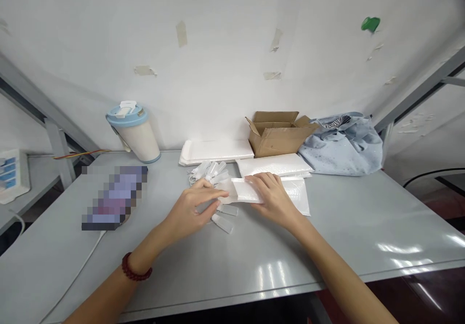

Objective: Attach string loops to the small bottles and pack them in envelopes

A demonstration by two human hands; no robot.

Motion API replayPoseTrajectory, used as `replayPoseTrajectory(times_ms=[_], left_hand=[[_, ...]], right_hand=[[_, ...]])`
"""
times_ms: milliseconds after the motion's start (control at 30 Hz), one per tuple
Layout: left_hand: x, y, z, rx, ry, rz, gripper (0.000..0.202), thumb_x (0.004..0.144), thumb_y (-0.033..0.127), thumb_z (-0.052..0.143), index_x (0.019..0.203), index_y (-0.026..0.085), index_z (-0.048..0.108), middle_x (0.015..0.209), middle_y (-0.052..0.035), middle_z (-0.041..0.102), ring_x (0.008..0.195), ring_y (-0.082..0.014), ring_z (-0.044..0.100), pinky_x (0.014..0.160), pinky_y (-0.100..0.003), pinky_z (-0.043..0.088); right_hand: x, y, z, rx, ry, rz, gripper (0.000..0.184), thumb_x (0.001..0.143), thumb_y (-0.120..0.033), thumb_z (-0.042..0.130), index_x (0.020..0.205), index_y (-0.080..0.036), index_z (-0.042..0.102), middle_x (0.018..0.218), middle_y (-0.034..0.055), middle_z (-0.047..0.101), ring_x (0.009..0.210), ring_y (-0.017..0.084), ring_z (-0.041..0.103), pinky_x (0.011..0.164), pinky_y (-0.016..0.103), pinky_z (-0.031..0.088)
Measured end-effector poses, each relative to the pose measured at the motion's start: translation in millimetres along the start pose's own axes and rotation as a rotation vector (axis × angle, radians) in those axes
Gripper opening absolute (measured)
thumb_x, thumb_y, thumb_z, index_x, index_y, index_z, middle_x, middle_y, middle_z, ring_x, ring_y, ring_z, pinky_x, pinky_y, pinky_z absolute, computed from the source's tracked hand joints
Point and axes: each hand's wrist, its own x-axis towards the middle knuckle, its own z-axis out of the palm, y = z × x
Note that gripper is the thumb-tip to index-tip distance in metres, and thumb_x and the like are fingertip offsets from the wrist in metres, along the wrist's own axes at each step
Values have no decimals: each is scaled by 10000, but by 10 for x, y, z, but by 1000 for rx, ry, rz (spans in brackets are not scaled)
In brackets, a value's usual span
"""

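My right hand [271, 195] grips a white padded bubble mailer [298, 193], fingers over its top and the thumb along the near edge. The mailer's open flap [228, 188] points left. At that flap is my left hand [198, 205], index finger laid over it and thumb at its near corner. Several small translucent plastic pieces [222, 223] lie beside and under my left hand, with more of them [214, 169] heaped just behind. Their exact kind is hard to make out. The inside of the mailer is hidden.
Behind my hands lie another bubble mailer [272, 164] and a stack of white mailers [218, 150]. An open cardboard box [283, 140] and a light-blue cloth bag [345, 145] stand at the back right. On the left are a tumbler [138, 135] and a phone [116, 195] with its cable.
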Motion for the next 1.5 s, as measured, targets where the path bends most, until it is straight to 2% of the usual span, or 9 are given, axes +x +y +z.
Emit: replayPoseTrajectory(times_ms=[133, 400, 567, 700, 833, 900, 1033, 1233, 1500], left_hand=[[13, 55, -82, 21, -7, -47, 167, 840, 117, 530, 910, 187, 666, 770, -21, 658, 739, -153, 532, 685, -285, 462], [-73, 169, 60, 202, -448, -43, 255, 770, 91, 556, 996, 198, 607, 946, -39, 659, 836, -187, 610, 719, -289, 477], [-121, 226, 174, 248, -531, 5, 308, 735, 49, 544, 995, 200, 616, 948, -31, 654, 771, -173, 630, 658, -266, 483], [-61, 243, -61, 46, -383, -44, 272, 790, 122, 576, 1036, 225, 629, 908, 0, 669, 681, -126, 603, 635, -237, 509], [-23, 158, -404, -79, 157, -238, 183, 812, 293, 636, 982, 239, 676, 991, -24, 693, 816, -163, 636, 690, -258, 566], [-20, 100, -487, -65, 264, -316, 195, 789, 336, 666, 959, 246, 693, 1007, -25, 699, 853, -179, 640, 748, -292, 578], [-10, 11, -423, -38, 248, -374, 229, 770, 361, 677, 936, 205, 700, 987, -43, 713, 841, -186, 654, 767, -329, 588], [-25, -64, -102, -72, 132, -297, 189, 794, 295, 649, 928, 169, 695, 999, -62, 716, 856, -184, 671, 733, -303, 590], [-67, 28, 208, 114, 120, -186, 119, 789, 244, 668, 888, 178, 669, 731, 1, 666, 611, -122, 602, 581, -230, 513]], right_hand=[[-1, 19, -1, 1, 17, 18, 500, 720, -115, 579, 1195, -195, 446, 1088, 108, 572, 1009, 272, 501, 831, 401, 365], [2, 29, 6, -39, 19, 36, 486, 727, -131, 577, 1195, -196, 462, 1082, 102, 578, 1008, 277, 511, 818, 400, 378], [-2, 49, 21, -45, 15, 49, 488, 719, -136, 577, 1192, -191, 470, 1087, 104, 573, 1015, 276, 508, 831, 401, 378], [-5, 59, 15, -32, 4, 69, 491, 716, -134, 577, 1193, -185, 471, 1094, 109, 572, 1013, 277, 506, 840, 406, 375], [-7, 58, 3, -40, 5, 75, 490, 738, -150, 573, 1212, -203, 458, 1096, 102, 574, 1011, 279, 510, 837, 409, 381], [-7, 57, 1, -47, 10, 71, 488, 745, -159, 572, 1216, -209, 457, 1092, 101, 575, 1011, 281, 513, 828, 411, 386], [-9, 63, 7, -46, 22, 62, 495, 741, -165, 575, 1219, -211, 454, 1092, 102, 573, 1004, 285, 515, 820, 414, 391], [-12, 52, 36, -10, 16, 38, 447, 759, -176, 587, 1186, -201, 460, 1083, 107, 584, 996, 285, 516, 817, 410, 392], [-5, -90, 35, 75, 7, -31, 448, 731, -120, 574, 1164, -186, 478, 1043, 96, 595, 970, 267, 515, 804, 398, 376]])
